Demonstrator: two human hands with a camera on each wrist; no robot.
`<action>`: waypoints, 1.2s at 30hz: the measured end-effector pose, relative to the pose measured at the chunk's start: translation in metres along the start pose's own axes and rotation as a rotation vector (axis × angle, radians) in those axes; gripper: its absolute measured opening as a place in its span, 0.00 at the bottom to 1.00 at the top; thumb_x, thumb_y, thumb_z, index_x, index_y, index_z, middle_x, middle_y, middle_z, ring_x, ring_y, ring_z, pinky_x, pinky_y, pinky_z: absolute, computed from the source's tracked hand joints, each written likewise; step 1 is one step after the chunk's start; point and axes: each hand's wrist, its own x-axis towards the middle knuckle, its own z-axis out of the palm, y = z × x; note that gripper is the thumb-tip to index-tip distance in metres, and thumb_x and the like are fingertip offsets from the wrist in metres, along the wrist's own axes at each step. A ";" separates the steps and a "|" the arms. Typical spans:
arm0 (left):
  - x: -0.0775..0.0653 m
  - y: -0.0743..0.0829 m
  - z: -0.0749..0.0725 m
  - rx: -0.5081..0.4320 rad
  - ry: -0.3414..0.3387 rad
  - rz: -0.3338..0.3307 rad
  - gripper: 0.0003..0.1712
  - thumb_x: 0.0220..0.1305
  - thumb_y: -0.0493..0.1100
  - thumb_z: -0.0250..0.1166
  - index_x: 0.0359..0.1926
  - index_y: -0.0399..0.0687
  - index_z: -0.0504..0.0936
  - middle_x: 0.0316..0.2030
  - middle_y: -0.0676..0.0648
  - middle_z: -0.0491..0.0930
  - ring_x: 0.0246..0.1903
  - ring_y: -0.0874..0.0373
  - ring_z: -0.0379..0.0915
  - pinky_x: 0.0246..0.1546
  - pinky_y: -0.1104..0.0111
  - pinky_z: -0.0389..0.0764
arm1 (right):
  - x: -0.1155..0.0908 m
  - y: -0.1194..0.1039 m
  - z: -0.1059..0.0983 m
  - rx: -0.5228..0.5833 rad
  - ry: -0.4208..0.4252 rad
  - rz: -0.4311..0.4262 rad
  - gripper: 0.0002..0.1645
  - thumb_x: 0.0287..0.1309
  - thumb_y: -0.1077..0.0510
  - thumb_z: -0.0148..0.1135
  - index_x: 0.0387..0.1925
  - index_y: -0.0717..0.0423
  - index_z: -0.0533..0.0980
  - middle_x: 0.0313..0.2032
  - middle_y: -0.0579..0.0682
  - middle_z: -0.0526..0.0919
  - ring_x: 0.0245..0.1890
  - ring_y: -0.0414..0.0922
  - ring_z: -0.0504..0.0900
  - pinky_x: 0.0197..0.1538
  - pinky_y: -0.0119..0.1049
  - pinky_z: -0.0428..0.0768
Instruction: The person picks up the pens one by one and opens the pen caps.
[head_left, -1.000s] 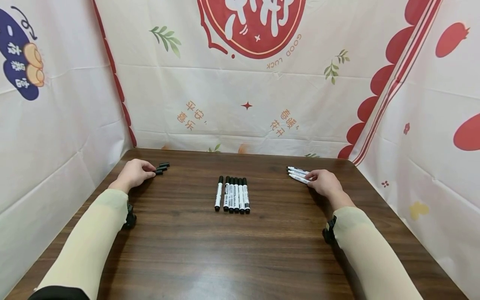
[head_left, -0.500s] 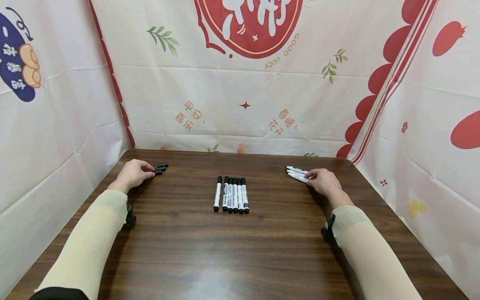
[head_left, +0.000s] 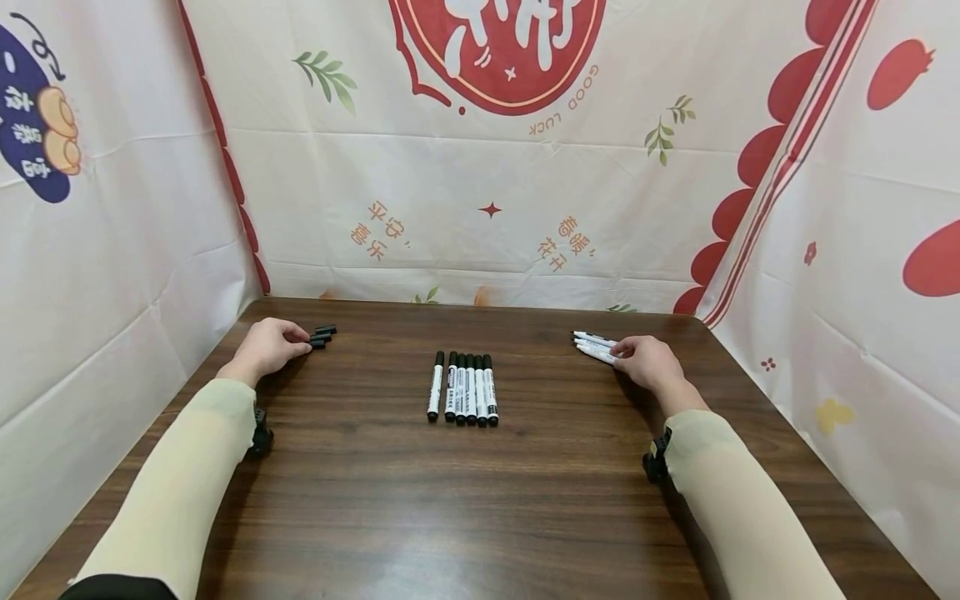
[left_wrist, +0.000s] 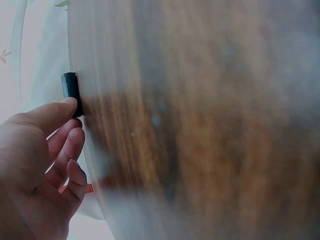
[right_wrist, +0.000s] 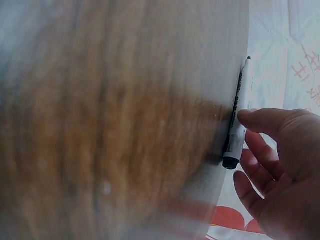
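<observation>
Black cap (left_wrist: 71, 90) is pinched between the thumb and fingertips of the left hand (head_left: 266, 344), low at the far left of the wooden desk (head_left: 480, 500), with two other caps (head_left: 326, 329) lying just beyond it. Right hand (head_left: 651, 363) pinches an uncapped white pen (right_wrist: 242, 95) near its black rear end, at the far right; bare tip points away from the hand. Uncapped pens (head_left: 595, 337) lie right alongside that one, tips roughly the same way; fingers partly cover them. Middle of desk: row of six capped markers (head_left: 470, 392), caps at the far end, leftmost set a little apart from the other five; neither hand near it. Step in hand, my read: a cap and its pen being lined up on opposite sides, caps left, pens right. Release itself not done, both pinches hold. Next move probably calls for easing both sets of fingers off without rolling cap or pen into its neighbours, then both hands to the centre for another capped marker, likely that leftmost one. Whether cap and pen bear fully on the desk, can't tell.
</observation>
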 end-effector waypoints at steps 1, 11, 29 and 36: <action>0.000 0.000 0.000 -0.001 0.001 0.001 0.18 0.78 0.45 0.70 0.58 0.37 0.89 0.54 0.34 0.89 0.55 0.37 0.83 0.61 0.41 0.79 | 0.000 0.000 0.000 0.001 0.001 0.001 0.15 0.73 0.56 0.68 0.56 0.58 0.87 0.52 0.65 0.90 0.54 0.63 0.84 0.60 0.63 0.79; -0.003 0.001 -0.004 -0.016 0.005 -0.002 0.18 0.78 0.45 0.69 0.59 0.37 0.89 0.53 0.35 0.90 0.49 0.42 0.85 0.57 0.45 0.82 | -0.002 -0.003 -0.002 0.014 0.006 0.005 0.17 0.73 0.55 0.69 0.58 0.58 0.86 0.52 0.64 0.87 0.51 0.61 0.83 0.57 0.60 0.79; -0.017 0.004 -0.013 -0.069 0.069 0.047 0.23 0.79 0.52 0.70 0.61 0.39 0.89 0.56 0.35 0.89 0.51 0.42 0.86 0.48 0.56 0.86 | -0.010 -0.026 -0.003 0.067 0.065 -0.071 0.20 0.71 0.56 0.70 0.61 0.59 0.86 0.52 0.64 0.88 0.51 0.60 0.83 0.55 0.54 0.79; -0.025 0.016 -0.013 -0.104 0.079 0.074 0.22 0.77 0.54 0.71 0.60 0.42 0.90 0.54 0.37 0.90 0.49 0.46 0.85 0.43 0.64 0.82 | -0.018 -0.042 0.000 0.133 0.049 -0.123 0.22 0.71 0.56 0.70 0.61 0.60 0.85 0.50 0.61 0.89 0.49 0.56 0.85 0.50 0.46 0.79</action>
